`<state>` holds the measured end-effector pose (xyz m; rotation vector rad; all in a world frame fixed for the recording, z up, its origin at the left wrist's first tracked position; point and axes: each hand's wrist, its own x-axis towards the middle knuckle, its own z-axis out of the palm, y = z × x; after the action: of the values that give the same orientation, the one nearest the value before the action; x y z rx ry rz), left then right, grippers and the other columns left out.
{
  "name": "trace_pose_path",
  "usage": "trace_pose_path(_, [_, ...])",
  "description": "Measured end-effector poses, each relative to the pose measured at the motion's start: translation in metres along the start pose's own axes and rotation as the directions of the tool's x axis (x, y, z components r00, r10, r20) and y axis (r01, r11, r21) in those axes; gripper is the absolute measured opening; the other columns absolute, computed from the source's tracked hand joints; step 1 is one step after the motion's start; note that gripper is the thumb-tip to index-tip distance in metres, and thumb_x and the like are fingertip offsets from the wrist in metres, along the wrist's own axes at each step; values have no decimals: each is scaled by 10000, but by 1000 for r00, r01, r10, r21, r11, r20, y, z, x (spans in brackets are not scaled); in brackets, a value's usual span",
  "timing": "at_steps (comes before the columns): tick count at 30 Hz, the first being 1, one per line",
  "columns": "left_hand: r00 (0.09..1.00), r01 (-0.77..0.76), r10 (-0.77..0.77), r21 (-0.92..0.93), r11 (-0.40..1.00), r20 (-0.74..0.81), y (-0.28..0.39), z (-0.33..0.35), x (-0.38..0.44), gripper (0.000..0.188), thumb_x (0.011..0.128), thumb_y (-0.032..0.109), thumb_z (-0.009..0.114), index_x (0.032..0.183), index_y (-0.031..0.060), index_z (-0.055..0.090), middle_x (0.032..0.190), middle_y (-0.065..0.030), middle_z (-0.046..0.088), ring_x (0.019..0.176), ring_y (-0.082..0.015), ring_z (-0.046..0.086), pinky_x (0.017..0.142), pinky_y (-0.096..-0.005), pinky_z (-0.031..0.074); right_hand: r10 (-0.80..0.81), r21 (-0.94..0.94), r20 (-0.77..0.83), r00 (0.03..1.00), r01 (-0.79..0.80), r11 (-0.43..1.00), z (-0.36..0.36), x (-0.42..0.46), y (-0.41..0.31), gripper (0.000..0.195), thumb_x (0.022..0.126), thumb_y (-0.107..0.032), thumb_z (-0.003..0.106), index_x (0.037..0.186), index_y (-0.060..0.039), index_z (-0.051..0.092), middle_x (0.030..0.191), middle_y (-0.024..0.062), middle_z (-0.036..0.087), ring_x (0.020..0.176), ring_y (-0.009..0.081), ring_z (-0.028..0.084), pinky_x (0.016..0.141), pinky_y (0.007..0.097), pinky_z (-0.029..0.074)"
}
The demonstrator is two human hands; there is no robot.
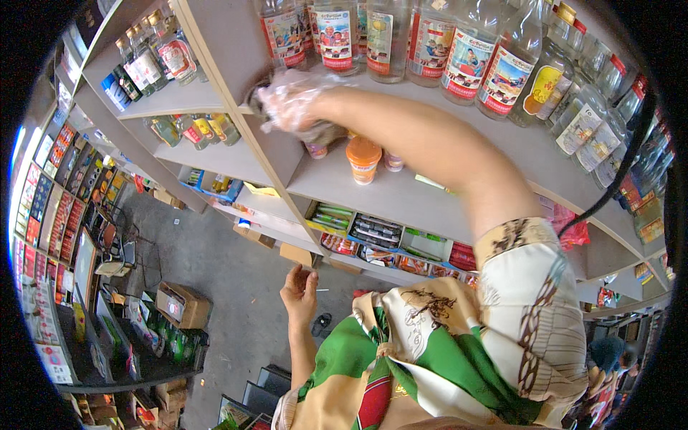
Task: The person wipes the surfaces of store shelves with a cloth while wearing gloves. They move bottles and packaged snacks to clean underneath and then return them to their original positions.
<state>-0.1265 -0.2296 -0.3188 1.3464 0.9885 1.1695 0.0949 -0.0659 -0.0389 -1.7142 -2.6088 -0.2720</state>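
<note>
My right hand (293,102), in a thin clear plastic glove, presses a dark grey cloth (328,131) against the front edge of a shelf, beside the upright divider. Its fingers are partly hidden by the glove and blur. Just behind it on that shelf stand several clear glass bottles (336,37) with red and white labels. Below the forearm, an orange-lidded plastic cup (364,160) and small purple containers (394,162) stand on the lower shelf. My left hand (300,293) hangs bare over the floor, fingers partly curled, holding nothing that I can see.
More bottles (543,86) crowd the shelf to the right. Left of the divider (236,123) are shelves with small bottles (199,129). Packaged snacks (376,231) fill low trays. A cardboard box (183,305) and a black rack stand at lower left. A person (604,371) is at far right.
</note>
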Motion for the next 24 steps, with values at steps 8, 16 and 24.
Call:
trace_pose_path(8, [997,49,-47,-24,999,58,20,16,-2,295,835,19,574,1100,-58,470,824,-75,591,727,-113,562,651,-239,480,82,80,-154,985,-71,994,22,41,-12,204,695,-200,535,789,-56,643,779,172,626,749,298,610,633,404,476])
trace_pose_path(16, [968,18,-9,-32,999,251,33,52,18,309,843,45,575,1114,-58,467,877,-86,606,741,-121,573,663,-250,479,-74,-656,-503,861,-325,681,88,-65,14,218,723,-224,491,774,-17,534,791,198,557,744,282,553,626,392,455])
trace_pose_path(24, [840,-44,-33,129,991,542,37,111,30,289,847,28,553,1113,-51,469,842,-86,594,743,-133,570,663,-255,476,218,-277,-492,843,-389,879,28,-321,38,264,719,-242,515,885,-38,523,982,187,530,858,269,543,714,377,470])
